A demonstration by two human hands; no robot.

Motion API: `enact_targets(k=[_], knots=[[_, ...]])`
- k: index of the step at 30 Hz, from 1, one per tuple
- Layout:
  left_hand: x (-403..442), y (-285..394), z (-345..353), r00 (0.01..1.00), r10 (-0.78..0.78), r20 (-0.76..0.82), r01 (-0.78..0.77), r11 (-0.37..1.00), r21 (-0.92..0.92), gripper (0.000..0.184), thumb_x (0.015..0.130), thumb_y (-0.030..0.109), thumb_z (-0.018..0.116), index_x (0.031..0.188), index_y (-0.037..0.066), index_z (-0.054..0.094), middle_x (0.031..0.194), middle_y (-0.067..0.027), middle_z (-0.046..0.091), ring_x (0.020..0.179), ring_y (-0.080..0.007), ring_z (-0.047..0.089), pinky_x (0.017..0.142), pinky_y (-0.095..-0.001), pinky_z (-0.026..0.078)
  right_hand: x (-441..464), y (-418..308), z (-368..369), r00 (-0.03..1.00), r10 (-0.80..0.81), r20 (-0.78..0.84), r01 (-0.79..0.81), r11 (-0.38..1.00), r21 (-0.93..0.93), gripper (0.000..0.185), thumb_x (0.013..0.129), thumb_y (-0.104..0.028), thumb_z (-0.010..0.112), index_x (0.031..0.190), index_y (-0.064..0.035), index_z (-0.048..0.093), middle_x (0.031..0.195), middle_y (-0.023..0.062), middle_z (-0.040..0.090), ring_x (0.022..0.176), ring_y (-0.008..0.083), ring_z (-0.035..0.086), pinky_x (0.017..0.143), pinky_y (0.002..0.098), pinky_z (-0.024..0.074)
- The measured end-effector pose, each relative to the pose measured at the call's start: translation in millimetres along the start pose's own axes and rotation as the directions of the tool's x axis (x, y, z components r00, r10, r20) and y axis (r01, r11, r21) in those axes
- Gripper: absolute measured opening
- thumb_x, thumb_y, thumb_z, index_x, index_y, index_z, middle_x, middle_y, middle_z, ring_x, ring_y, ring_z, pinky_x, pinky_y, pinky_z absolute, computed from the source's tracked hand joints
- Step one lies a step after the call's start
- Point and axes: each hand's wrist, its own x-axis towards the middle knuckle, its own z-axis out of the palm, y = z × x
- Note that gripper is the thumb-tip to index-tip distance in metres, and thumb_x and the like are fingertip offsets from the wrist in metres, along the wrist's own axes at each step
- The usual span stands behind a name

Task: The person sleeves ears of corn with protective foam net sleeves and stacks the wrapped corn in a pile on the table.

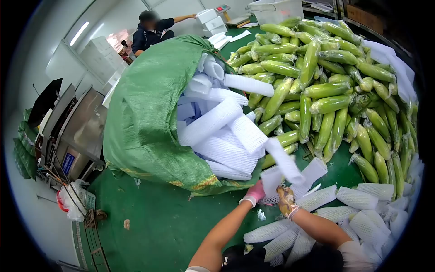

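My left hand (257,191), in a pink glove, has its fingers closed on the edge of a white foam net sleeve (271,177). Close beside it, my right hand (286,202) wears a stained brown-and-yellow glove and is closed at the same sleeve; its fingertips are partly hidden. Another white foam sleeve (285,162) stretches from the sack's mouth down to my hands, and one more sleeve (312,174) lies just right of them. A big green woven sack (140,113) lies tipped open ahead, stuffed with white foam sleeves (213,120).
Long pale-green vegetables (326,104) in clear film form a large heap at right. Several foam-sleeved pieces (358,198) lie beside my right arm. Another person (152,31) is at the back near white boxes (208,20). A metal cart (81,122) stands left on the green floor (149,222).
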Motion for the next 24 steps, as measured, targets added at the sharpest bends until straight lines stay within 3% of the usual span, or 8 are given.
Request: enact_targets(k=[3, 6, 8, 10, 12, 16, 18, 24], knots=[[-34, 24, 13, 0.983, 0.017, 0.183, -0.002, 0.997, -0.082, 0.043, 0.086, 0.032, 0.054, 0.119, 0.004, 0.053, 0.118, -0.0151, 0.056, 0.108, -0.0279, 0.053, 0.092, -0.035, 0.043, -32, 12, 18, 0.551, -0.752, 0.361, 0.552, 0.004, -0.834, 0.028, 0.086, -0.028, 0.059, 0.094, -0.0018, 0.055, 0.085, 0.0079, 0.059, 0.073, 0.021, 0.055, 0.068, 0.0335, 0.0456], [-89, 75, 15, 0.977, 0.121, 0.175, -0.028, 0.888, -0.458, 0.044, 0.092, 0.029, 0.049, 0.127, 0.003, 0.045, 0.122, -0.0106, 0.054, 0.109, -0.02, 0.052, 0.093, -0.0299, 0.041, -179, -37, 100, 0.846, -0.449, 0.289, 0.523, 0.589, -0.616, 0.015, 0.086, -0.015, 0.061, 0.086, -0.0013, 0.056, 0.072, 0.0027, 0.055, 0.067, 0.0105, 0.052, 0.058, 0.0275, 0.0428], [-121, 104, 8, 0.98, 0.13, 0.153, 0.021, 0.694, -0.72, 0.045, 0.095, 0.027, 0.045, 0.132, 0.002, 0.04, 0.124, -0.0077, 0.052, 0.109, -0.0147, 0.052, 0.094, -0.0266, 0.041, -211, -45, 113, 0.793, -0.502, 0.344, 0.607, 0.603, -0.518, 0.013, 0.087, -0.013, 0.06, 0.085, -0.0013, 0.055, 0.07, -0.0008, 0.052, 0.066, 0.0075, 0.048, 0.056, 0.0245, 0.0401], [-116, 95, 24, 0.925, 0.379, 0.012, -0.284, 0.715, -0.638, 0.044, 0.097, 0.032, 0.043, 0.128, 0.002, 0.046, 0.119, -0.0057, 0.055, 0.102, -0.0132, 0.055, 0.09, -0.0252, 0.043, -227, -96, 148, 0.716, -0.364, 0.596, 0.617, -0.07, -0.784, 0.015, 0.09, -0.013, 0.056, 0.094, 0.0011, 0.055, 0.071, -0.0055, 0.049, 0.064, 0.0053, 0.042, 0.054, 0.0218, 0.0367], [-108, 143, -4, 0.99, 0.132, 0.045, -0.007, 0.367, -0.93, 0.043, 0.097, 0.034, 0.043, 0.123, 0.002, 0.05, 0.112, -0.0063, 0.058, 0.096, -0.0141, 0.058, 0.086, -0.0258, 0.045, -213, -116, 188, 0.889, -0.256, 0.378, 0.454, 0.409, -0.791, 0.024, 0.089, -0.019, 0.058, 0.102, 0.0002, 0.061, 0.067, -0.0026, 0.049, 0.061, 0.0087, 0.045, 0.055, 0.025, 0.0385], [-72, 161, -26, 0.989, -0.128, 0.076, 0.107, 0.263, -0.959, 0.036, 0.092, 0.032, 0.05, 0.104, -0.001, 0.061, 0.092, -0.0052, 0.064, 0.078, -0.0142, 0.06, 0.07, -0.0268, 0.047, -97, -142, 145, 0.65, -0.225, 0.726, 0.759, 0.245, -0.604, 0.012, 0.088, -0.019, 0.055, 0.091, -0.0086, 0.06, 0.079, 0.0048, 0.06, 0.07, 0.0181, 0.06, 0.061, 0.0322, 0.0501], [-47, 121, -3, 0.996, -0.086, -0.006, 0.02, 0.304, -0.953, 0.025, 0.089, 0.019, 0.057, 0.103, 0.0, 0.063, 0.099, -0.0069, 0.065, 0.083, -0.0163, 0.063, 0.072, -0.0296, 0.051, -95, -135, 126, 0.944, -0.137, 0.301, 0.306, 0.708, -0.636, 0.013, 0.086, -0.021, 0.056, 0.089, -0.0085, 0.059, 0.079, 0.0058, 0.06, 0.07, 0.0205, 0.061, 0.061, 0.034, 0.0502], [-21, 19, 80, 0.902, -0.243, -0.357, -0.166, 0.568, -0.806, 0.011, 0.088, 0.013, 0.056, 0.08, 0.005, 0.058, 0.084, -0.007, 0.062, 0.077, -0.0181, 0.061, 0.072, -0.0338, 0.05, -55, -87, 51, 0.573, -0.548, 0.609, 0.34, -0.518, -0.785, 0.022, 0.079, -0.025, 0.059, 0.082, -0.0051, 0.05, 0.066, 0.0195, 0.053, 0.063, 0.0373, 0.057, 0.054, 0.0442, 0.0426]])
